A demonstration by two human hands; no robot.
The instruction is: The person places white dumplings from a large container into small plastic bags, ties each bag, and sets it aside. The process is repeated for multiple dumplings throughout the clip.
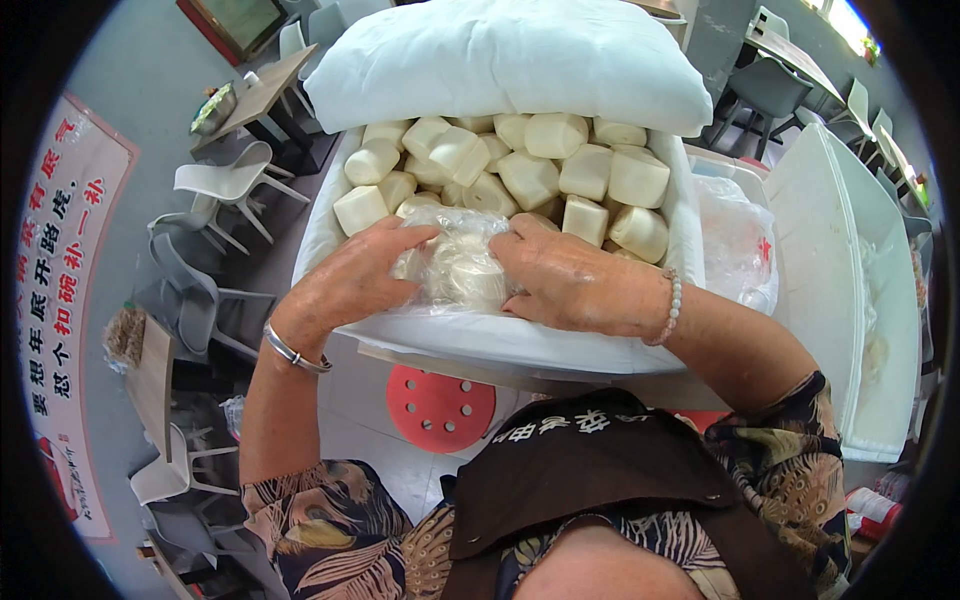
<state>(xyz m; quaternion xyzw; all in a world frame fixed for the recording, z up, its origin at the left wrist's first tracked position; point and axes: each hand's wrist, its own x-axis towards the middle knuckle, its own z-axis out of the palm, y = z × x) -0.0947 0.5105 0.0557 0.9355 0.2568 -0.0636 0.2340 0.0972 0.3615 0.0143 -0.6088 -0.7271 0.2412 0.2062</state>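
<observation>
A clear plastic bag [462, 268] with pale steamed buns inside sits at the near edge of a cloth-lined box [672, 185]. My left hand [365, 265], with a silver bangle on its wrist, grips the bag's left side, thumb and fingers curled in toward it. From the right, my right hand [585, 280], wearing a bead bracelet, holds the other side with its fingers bent over the plastic. Behind the bag, loose steamed buns [528, 178] are heaped in the box. Part of the bag lies hidden under my fingers.
A thick white quilt [500, 65] is folded back over the box's far side. Plastic bags [735, 235] lie to the right, beside a tall white foam panel [815, 290]. A red round stool [440, 408] stands below; chairs [235, 190] and tables [262, 92] line the left.
</observation>
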